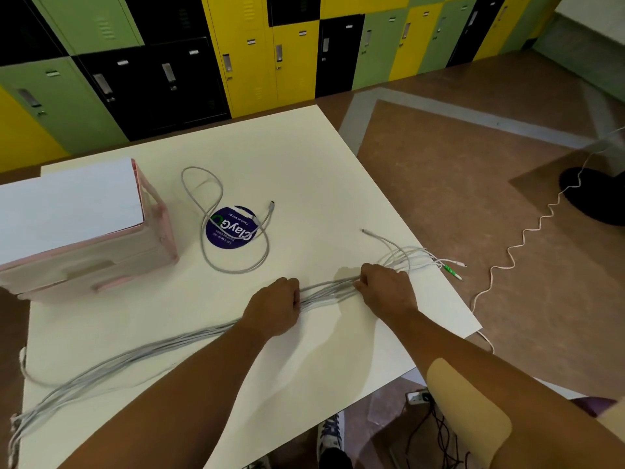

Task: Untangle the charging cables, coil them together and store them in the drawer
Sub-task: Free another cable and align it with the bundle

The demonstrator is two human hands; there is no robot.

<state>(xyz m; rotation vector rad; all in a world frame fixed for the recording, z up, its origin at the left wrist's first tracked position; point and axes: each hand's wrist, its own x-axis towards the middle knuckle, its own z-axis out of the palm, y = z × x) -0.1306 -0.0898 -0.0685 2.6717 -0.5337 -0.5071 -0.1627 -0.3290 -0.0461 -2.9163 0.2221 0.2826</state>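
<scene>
A bundle of several grey-white charging cables lies stretched across the white table, running from the lower left edge to the right edge. My left hand grips the bundle near its middle. My right hand grips it a little further right. Beyond my right hand the cable ends fan out, some with green plugs. One separate grey cable lies looped loosely on the table, over a round blue sticker. A pink drawer unit with a white top stands at the left, its drawers closed.
The table's right edge is close to my right hand. A white cord zigzags over the brown floor to a black stand base. Coloured lockers line the back wall. Black wires and a shoe show under the table's near edge.
</scene>
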